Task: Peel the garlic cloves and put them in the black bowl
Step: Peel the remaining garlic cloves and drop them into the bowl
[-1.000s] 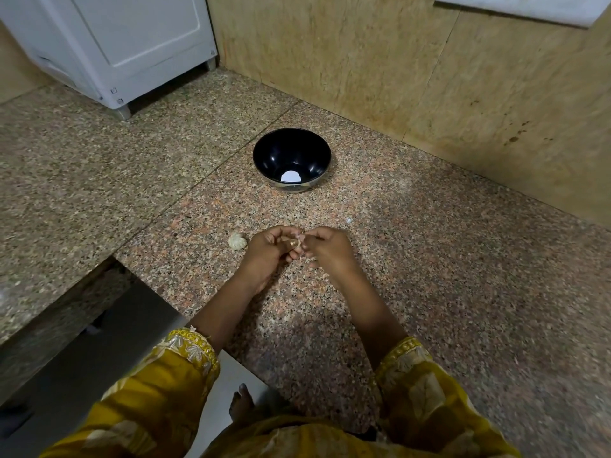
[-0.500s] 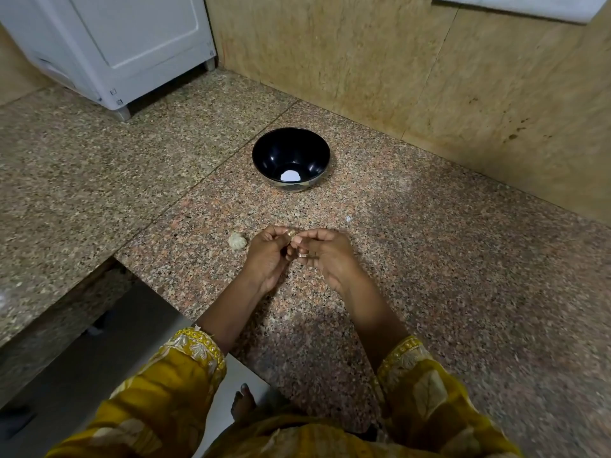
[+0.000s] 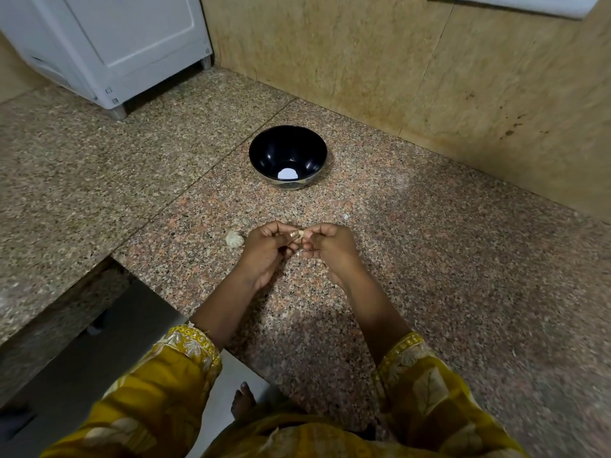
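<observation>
Granite counter (image 3: 429,259), beige wall (image 3: 429,77) behind. Bowl (image 3: 264,153): black, well beyond hands. Clove (image 3: 299,233): pinched between curled fingertips of left hand (image 3: 267,251) and right hand (image 3: 330,247), just above counter. Spare garlic (image 3: 234,239): beside left hand. Advice: nick skin at tip, strip lengthwise, grip lightly.

On my feed the bench (image 3: 429,259) is speckled granite, pinkish-brown with black and cream flecks in the middle and greyer beige on the slab to the left. The bowl (image 3: 274,150) is glossy black inside, with a white patch at its bottom and a silvery outer band. The garlic bulb (image 3: 234,239) is off-white, and the garlic clove (image 3: 299,233) is pale tan. The left sleeve (image 3: 158,385) and right sleeve (image 3: 426,385) are mustard yellow with a pale leaf print and gold embroidered cuffs. I see a mottled tan wall (image 3: 396,61) with dark brown spots, a plain white cabinet (image 3: 132,44) and a flat grey floor (image 3: 99,358).
</observation>
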